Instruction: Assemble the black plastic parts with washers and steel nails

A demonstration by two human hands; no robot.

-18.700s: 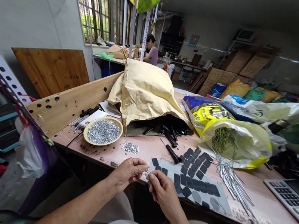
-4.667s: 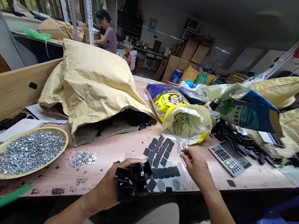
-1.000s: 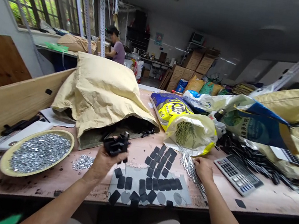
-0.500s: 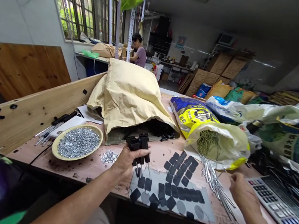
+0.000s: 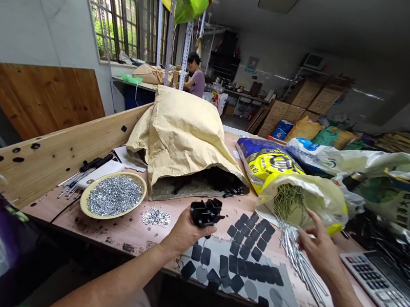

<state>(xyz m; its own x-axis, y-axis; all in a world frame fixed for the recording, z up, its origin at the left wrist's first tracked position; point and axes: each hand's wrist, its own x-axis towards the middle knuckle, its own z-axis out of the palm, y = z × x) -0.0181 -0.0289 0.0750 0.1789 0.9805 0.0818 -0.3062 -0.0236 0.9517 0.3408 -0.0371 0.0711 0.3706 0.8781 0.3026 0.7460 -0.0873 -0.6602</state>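
Note:
My left hand [image 5: 186,236] is wrapped around a bundle of black plastic parts [image 5: 206,213], held above the near table edge with their finned ends tilted up. My right hand [image 5: 320,249] hovers by the mouth of a yellow and blue bag [image 5: 274,160], index finger stretched out and thumb apart; I see nothing between them. Below it, long thin metal rods [image 5: 301,267] spill from the bag onto the table, and brassy rod ends [image 5: 289,200] show inside. Rows of black pads [image 5: 249,241] lie between my hands, some on a grey sheet [image 5: 216,249].
To the left stand a bowl [image 5: 83,201] of small metal washers and a loose pile of washers [image 5: 156,217]. A large paper sack [image 5: 188,135] with black parts inside lies behind. A calculator [image 5: 385,293] sits at right. Farther back, a person [image 5: 197,82] works.
My left hand has tipped the black parts so their finned ends face me more. My right hand has moved up and left to the bag's mouth, its index finger now stretched out.

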